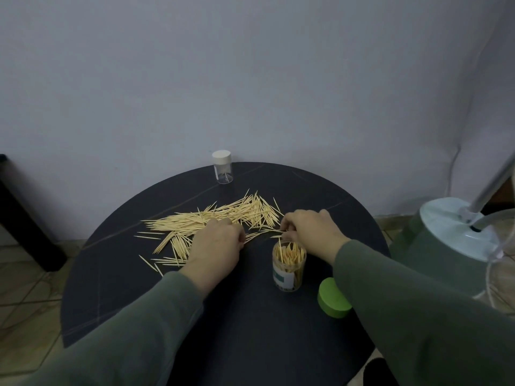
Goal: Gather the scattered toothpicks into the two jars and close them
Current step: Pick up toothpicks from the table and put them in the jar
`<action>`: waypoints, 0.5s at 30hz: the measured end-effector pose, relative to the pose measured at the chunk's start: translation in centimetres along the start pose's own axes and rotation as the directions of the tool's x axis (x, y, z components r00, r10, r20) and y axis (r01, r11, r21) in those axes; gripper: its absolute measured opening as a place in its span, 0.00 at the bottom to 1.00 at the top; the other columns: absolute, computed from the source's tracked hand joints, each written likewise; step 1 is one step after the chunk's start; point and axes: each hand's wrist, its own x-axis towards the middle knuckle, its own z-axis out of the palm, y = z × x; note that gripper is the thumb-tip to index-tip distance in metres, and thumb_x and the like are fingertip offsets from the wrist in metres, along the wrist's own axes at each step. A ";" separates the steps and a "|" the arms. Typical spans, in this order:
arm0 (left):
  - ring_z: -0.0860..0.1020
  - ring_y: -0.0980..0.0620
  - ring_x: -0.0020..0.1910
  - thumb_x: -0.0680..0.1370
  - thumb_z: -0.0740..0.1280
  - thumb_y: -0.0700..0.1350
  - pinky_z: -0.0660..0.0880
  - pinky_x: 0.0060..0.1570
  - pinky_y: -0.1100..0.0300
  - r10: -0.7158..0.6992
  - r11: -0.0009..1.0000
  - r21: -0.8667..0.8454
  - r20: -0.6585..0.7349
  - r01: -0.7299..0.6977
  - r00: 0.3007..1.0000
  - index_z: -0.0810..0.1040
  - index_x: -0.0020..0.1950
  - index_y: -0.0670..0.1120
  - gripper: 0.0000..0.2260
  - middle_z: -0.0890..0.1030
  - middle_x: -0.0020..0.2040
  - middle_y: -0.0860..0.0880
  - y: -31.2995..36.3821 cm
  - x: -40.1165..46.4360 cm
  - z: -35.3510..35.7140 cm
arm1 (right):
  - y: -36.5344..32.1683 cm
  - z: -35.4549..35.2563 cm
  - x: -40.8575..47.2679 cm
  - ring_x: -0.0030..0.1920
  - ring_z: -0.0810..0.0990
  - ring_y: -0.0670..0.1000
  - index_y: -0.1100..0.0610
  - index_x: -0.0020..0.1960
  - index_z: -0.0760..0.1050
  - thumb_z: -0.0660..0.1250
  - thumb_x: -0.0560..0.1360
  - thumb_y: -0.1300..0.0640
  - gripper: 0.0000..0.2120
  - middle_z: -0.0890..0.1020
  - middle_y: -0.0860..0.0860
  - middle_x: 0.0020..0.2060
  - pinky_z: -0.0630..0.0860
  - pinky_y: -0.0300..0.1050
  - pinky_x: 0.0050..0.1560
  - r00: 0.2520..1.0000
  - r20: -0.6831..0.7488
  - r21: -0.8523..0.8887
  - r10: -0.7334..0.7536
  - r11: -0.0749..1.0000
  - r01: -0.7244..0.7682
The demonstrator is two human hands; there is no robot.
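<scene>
While loose toothpicks (223, 218) lie strewn across the dark round surface (250, 330), the left hand (216, 246) curls its fingers onto them, the right hand (309, 232) pinches a few above the open jar (289, 266), whose green-and-white label is unreadable.

Two jars: one open jar (289, 265) and one capped jar (223, 167); one green lid (333, 298); toothpicks (211, 221) too many to count.

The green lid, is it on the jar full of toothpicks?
No, the green lid lies on the table beside the open jar, whose toothpicks stick out of its uncovered top.
</scene>
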 end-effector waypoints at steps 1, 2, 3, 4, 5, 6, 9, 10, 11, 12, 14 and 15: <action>0.72 0.50 0.57 0.80 0.62 0.49 0.72 0.52 0.56 0.004 1.000 0.003 -0.009 -0.004 1.000 0.78 0.56 0.53 0.08 0.77 0.57 0.52 0.0 0.2 0.2 | -0.1 0.2 0.4 0.54 0.77 0.48 0.47 0.58 0.75 0.63 0.79 0.49 0.09 0.79 0.45 0.54 0.64 0.53 0.65 1.000 0.002 0.018 0.002 1.000 -0.002; 0.72 0.50 0.57 0.80 0.62 0.49 0.72 0.52 0.56 0.009 1.000 -0.001 -0.014 -0.009 1.000 0.78 0.56 0.53 0.08 0.78 0.57 0.52 0.1 0.3 0.4 | -0.2 0.3 0.7 0.53 0.77 0.47 0.47 0.57 0.76 0.63 0.79 0.50 0.08 0.80 0.45 0.52 0.64 0.53 0.65 1.000 -0.002 0.045 0.004 0.999 -0.004; 0.72 0.50 0.57 0.80 0.62 0.49 0.73 0.52 0.56 0.008 1.000 -0.015 -0.020 -0.009 1.000 0.79 0.56 0.53 0.08 0.78 0.56 0.52 0.2 0.5 0.5 | -0.3 0.5 0.9 0.52 0.78 0.47 0.47 0.55 0.77 0.63 0.79 0.50 0.07 0.81 0.44 0.51 0.63 0.53 0.66 1.000 -0.012 0.070 0.005 0.998 -0.004; 0.73 0.50 0.57 0.80 0.62 0.49 0.74 0.52 0.55 -0.002 0.999 -0.044 -0.031 0.001 1.000 0.79 0.55 0.53 0.08 0.78 0.55 0.52 0.2 0.7 0.5 | -0.4 0.6 1.2 0.51 0.77 0.46 0.46 0.53 0.77 0.64 0.79 0.49 0.06 0.81 0.43 0.48 0.63 0.53 0.65 1.000 -0.024 0.086 0.003 0.996 -0.001; 0.73 0.50 0.56 0.80 0.63 0.50 0.75 0.52 0.54 -0.018 0.997 -0.078 -0.053 0.014 0.998 0.80 0.53 0.52 0.07 0.79 0.54 0.53 0.3 0.9 0.5 | -0.6 0.8 1.4 0.50 0.77 0.46 0.46 0.52 0.77 0.65 0.78 0.47 0.05 0.80 0.42 0.46 0.63 0.53 0.65 0.999 -0.038 0.094 0.003 0.996 0.000; 0.74 0.50 0.56 0.79 0.63 0.50 0.75 0.51 0.54 -0.038 0.994 -0.109 -0.078 0.029 0.996 0.80 0.53 0.52 0.08 0.79 0.53 0.53 0.4 1.2 0.4 | -0.7 0.9 1.7 0.49 0.77 0.45 0.45 0.52 0.76 0.65 0.78 0.46 0.06 0.80 0.42 0.45 0.64 0.52 0.64 0.998 -0.058 0.103 0.011 0.995 -0.005; 0.73 0.50 0.56 0.79 0.62 0.54 0.75 0.51 0.54 -0.114 0.981 -0.168 -0.118 0.094 0.986 0.80 0.55 0.52 0.11 0.78 0.55 0.52 0.3 2.6 0.5 | -0.9 1.2 2.8 0.50 0.78 0.47 0.46 0.56 0.75 0.62 0.77 0.41 0.13 0.80 0.45 0.49 0.66 0.54 0.64 0.984 -0.159 0.130 0.078 0.990 -0.057; 0.73 0.50 0.57 0.79 0.62 0.56 0.75 0.51 0.54 -0.139 0.976 -0.183 -0.119 0.116 0.983 0.80 0.56 0.52 0.12 0.77 0.56 0.51 0.2 3.2 0.5 | -1.0 1.2 3.4 0.53 0.78 0.49 0.47 0.59 0.75 0.61 0.77 0.39 0.16 0.79 0.46 0.52 0.66 0.55 0.64 0.978 -0.181 0.128 0.108 0.988 -0.085; 0.72 0.50 0.58 0.79 0.61 0.57 0.74 0.52 0.54 -0.159 0.972 -0.191 -0.114 0.136 0.981 0.79 0.58 0.52 0.14 0.76 0.58 0.51 0.1 3.8 0.6 | -0.9 1.3 4.0 0.56 0.77 0.50 0.48 0.62 0.74 0.60 0.78 0.38 0.19 0.79 0.48 0.55 0.66 0.55 0.64 0.973 -0.186 0.118 0.138 0.986 -0.117; 0.71 0.49 0.59 0.79 0.61 0.57 0.73 0.53 0.54 -0.175 0.969 -0.192 -0.107 0.153 0.979 0.78 0.60 0.51 0.15 0.76 0.60 0.50 0.1 4.4 0.7 | -0.9 1.4 4.5 0.58 0.76 0.51 0.49 0.65 0.74 0.59 0.78 0.37 0.22 0.78 0.49 0.58 0.65 0.56 0.64 0.970 -0.178 0.101 0.167 0.983 -0.150; 0.69 0.48 0.62 0.80 0.60 0.58 0.72 0.56 0.52 -0.200 0.966 -0.180 -0.082 0.183 0.976 0.75 0.65 0.49 0.19 0.74 0.64 0.49 -0.1 5.7 0.9 | -0.8 1.4 5.7 0.61 0.74 0.54 0.52 0.67 0.73 0.57 0.78 0.36 0.26 0.76 0.52 0.61 0.65 0.57 0.65 0.965 -0.147 0.048 0.216 0.976 -0.211; 0.68 0.47 0.64 0.80 0.59 0.59 0.71 0.58 0.51 -0.211 0.965 -0.167 -0.054 0.200 0.976 0.74 0.67 0.48 0.21 0.73 0.65 0.48 -0.1 6.2 1.0 | -0.8 1.5 6.1 0.62 0.74 0.55 0.53 0.67 0.73 0.56 0.78 0.36 0.27 0.76 0.53 0.62 0.64 0.57 0.65 0.963 -0.121 0.024 0.239 0.971 -0.238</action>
